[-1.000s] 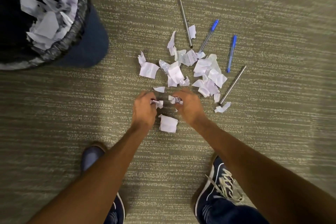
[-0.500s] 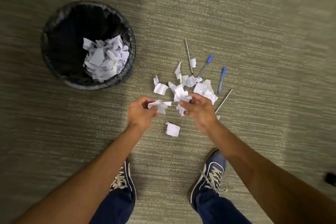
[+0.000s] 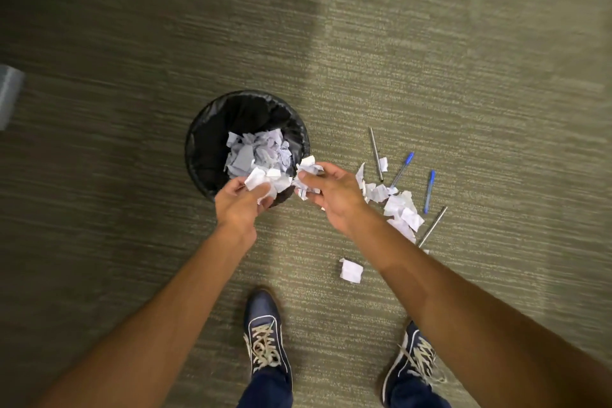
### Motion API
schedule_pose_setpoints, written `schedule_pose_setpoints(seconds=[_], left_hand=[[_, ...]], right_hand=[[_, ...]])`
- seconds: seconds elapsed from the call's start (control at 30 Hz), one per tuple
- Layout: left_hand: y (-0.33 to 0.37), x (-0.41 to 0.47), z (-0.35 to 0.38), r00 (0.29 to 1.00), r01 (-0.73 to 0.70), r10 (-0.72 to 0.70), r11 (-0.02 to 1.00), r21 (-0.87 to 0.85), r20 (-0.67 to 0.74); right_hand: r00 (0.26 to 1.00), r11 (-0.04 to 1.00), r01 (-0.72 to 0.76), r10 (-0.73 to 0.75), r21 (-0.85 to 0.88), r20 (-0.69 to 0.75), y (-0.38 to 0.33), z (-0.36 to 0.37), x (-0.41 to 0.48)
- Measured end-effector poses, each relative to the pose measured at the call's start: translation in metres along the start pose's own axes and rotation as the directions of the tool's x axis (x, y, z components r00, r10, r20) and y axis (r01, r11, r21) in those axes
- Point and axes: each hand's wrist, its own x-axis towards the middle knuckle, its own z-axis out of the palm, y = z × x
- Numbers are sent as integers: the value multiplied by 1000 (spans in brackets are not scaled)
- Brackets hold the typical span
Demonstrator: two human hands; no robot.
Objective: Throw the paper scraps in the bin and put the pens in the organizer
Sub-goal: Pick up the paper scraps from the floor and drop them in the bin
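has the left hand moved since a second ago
Yes. The left hand, gripping paper scraps, went from the scrap pile to the bin.

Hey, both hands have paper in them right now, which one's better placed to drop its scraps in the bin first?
Left. The left hand holds its scraps over the bin opening; the right hand hovers just outside the rim.

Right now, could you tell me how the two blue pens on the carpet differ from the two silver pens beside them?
The blue pens carry bright blue caps or barrels; the silver pens look plain grey metal and thinner. The blue pens lie between the silver ones, which sit at the upper and lower ends of the group. The lower silver pen runs partly under the paper scraps; the right blue pen lies clear of them. All four lie flat on the carpet, none picked up.
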Motion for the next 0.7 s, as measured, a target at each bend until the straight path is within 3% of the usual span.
schedule_pose_setpoints(seconds=[0.27,0.57,0.7], left_hand=[[32,55,-12,990,83,-85,996,-23,-116],[47,69,-10,980,186,-187,982,-19,-68],[53,64,-8,986,165,-165,986,19,-13]], right_hand=[[990,993,-114,117,42,-77,4,67,49],[978,977,-207,208,44,-19,1,80,69],[978,973,-210,209,100,16,-4,67,67]])
